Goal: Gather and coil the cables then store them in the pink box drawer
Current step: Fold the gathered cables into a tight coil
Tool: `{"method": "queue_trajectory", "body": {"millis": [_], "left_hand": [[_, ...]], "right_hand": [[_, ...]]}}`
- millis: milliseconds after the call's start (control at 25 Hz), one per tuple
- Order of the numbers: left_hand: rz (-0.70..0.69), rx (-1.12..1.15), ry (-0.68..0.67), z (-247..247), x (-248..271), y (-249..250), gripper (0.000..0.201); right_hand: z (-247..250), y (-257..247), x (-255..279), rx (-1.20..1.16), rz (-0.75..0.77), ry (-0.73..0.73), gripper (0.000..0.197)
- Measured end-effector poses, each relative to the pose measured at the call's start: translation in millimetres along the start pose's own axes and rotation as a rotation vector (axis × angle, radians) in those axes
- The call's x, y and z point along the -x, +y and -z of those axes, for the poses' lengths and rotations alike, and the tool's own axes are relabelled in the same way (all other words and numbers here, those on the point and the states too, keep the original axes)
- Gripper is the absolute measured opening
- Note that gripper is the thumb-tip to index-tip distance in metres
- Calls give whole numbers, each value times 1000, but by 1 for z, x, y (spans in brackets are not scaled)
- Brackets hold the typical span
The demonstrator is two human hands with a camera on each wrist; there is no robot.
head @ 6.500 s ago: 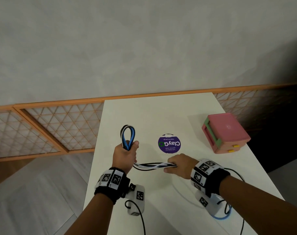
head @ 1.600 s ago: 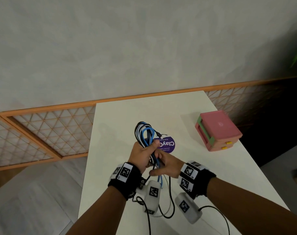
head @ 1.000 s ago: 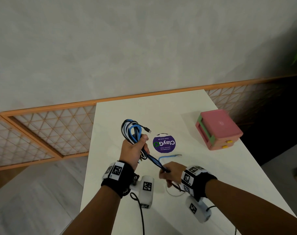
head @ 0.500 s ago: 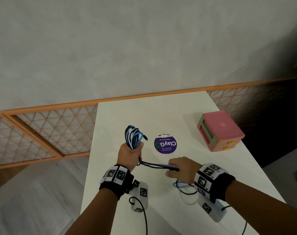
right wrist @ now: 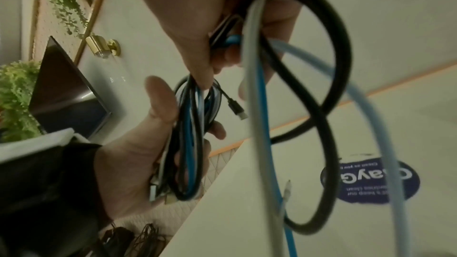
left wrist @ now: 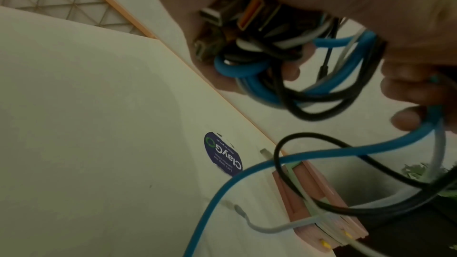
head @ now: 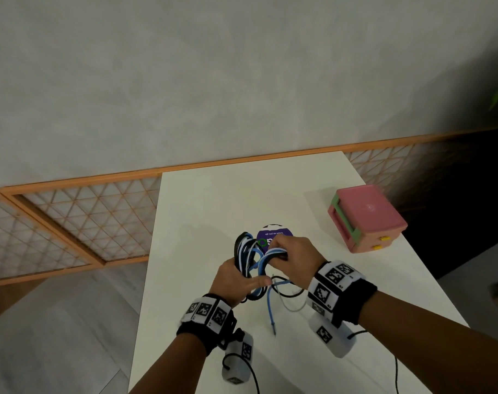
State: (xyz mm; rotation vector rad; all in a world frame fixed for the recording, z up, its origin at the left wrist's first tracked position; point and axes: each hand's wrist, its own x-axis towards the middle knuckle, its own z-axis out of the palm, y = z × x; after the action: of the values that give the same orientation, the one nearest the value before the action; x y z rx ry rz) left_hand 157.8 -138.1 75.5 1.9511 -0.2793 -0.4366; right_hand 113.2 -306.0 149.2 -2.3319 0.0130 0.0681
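Now cables (head: 249, 258) gripped between both hands (head: 266, 264)

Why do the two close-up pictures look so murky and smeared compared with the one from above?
Head view: fairly even light, though the pink box sits by a dark right corner. Left wrist view: dim and greenish; the loose blue cable is motion-smeared. Right wrist view: equally dim; the near cables blur, and the left hand holding the cable bundle looks soft.

Head view evenly, softly lit; right side falls into dark shadow, straight rails bow toward the edges. Both wrist views dim, greenish, grainy; near cables (right wrist: 257, 89) and fingers (left wrist: 408, 118) motion-blurred. Faint shadow on tabletop (head: 213, 200).
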Motion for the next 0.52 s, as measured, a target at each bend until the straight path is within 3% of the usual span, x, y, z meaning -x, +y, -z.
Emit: {"method": "queue_trajectory", "body": {"millis": [120, 320, 400, 520], "left_hand": [[27, -31, 23, -3, -1, -4, 77], [48, -55, 0, -4, -4, -5, 85], [38, -26, -31, -7, -3, -4, 75], [15, 10, -84, -18, 5, 8, 35]], "right_hand": [[-8, -1, 5, 21, -39, -7, 22], [-9, -3, 7, 59, -43, -65, 13], [-8, -5, 5, 65, 1, -78, 14], [-8, -8, 2, 48, -9, -42, 16]]}}
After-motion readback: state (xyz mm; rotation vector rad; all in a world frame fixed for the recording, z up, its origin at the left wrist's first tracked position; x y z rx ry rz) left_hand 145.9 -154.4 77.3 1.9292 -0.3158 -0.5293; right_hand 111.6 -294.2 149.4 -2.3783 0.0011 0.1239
